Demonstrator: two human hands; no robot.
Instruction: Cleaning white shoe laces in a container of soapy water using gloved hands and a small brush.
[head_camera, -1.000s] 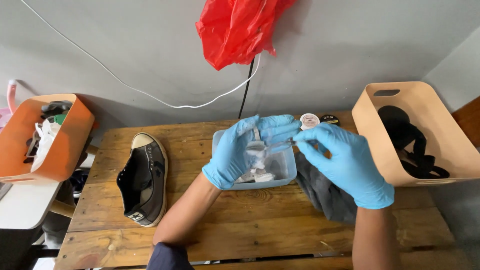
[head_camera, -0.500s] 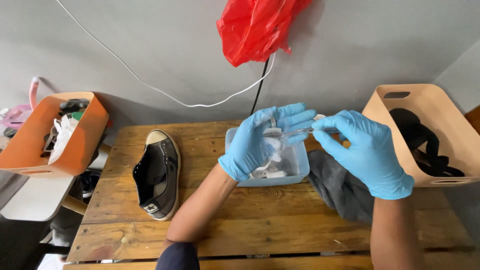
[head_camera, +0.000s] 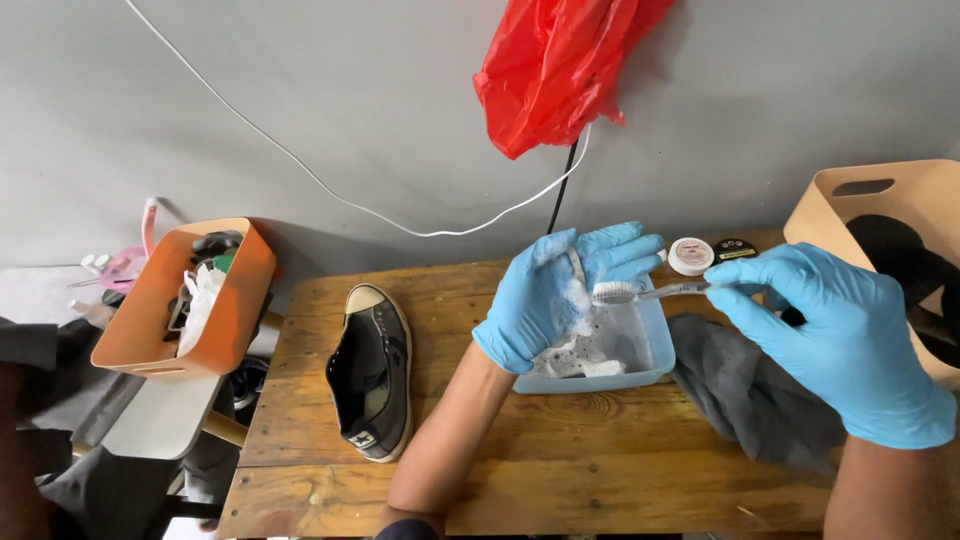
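Observation:
Both my hands wear blue gloves. My left hand (head_camera: 555, 295) is raised over a pale blue plastic tub (head_camera: 650, 370) and holds a soapy white shoelace (head_camera: 580, 295) against its palm. My right hand (head_camera: 835, 335) grips a toothbrush (head_camera: 645, 292) by its handle, and the bristle head touches the lace at my left fingers. More white lace lies in the tub. A black low sneaker (head_camera: 372, 370) lies on the wooden table (head_camera: 560, 480), left of my left forearm.
A dark grey cloth (head_camera: 750, 395) lies right of the tub. Two small round tins (head_camera: 692, 256) sit behind it. A tan bin (head_camera: 880, 200) stands at the right, an orange bin (head_camera: 175, 300) at the left. A red plastic bag (head_camera: 560, 70) hangs on the wall.
Both hands have lifted slightly above the tub, and the toothbrush head now meets the lace in my left hand. The view has drifted, so the table sits further right and lower.

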